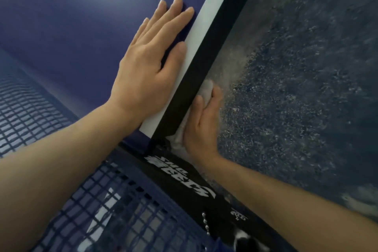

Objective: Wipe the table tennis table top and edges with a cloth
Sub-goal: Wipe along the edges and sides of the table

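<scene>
We're on the edges: our right hand [201, 122] presses the cloth [206, 90] against the table's black side edge [204, 63] by the net [126, 210]; left hand [151, 63] lies flat, braced on top. Next, slide along.

Left hand [147, 63] lies flat, fingers straight, on the blue table tennis table top [71, 16], fingertips just beside the white sideline [201, 32] at the table's side edge. Right hand [202, 122] presses a pale cloth [206, 90] against the black side edge [206, 63], just beyond the net post clamp [184, 178], which bears white lettering. The net [114, 210] spans the lower left. Speckled dark floor [306, 88] lies beyond the edge.
</scene>
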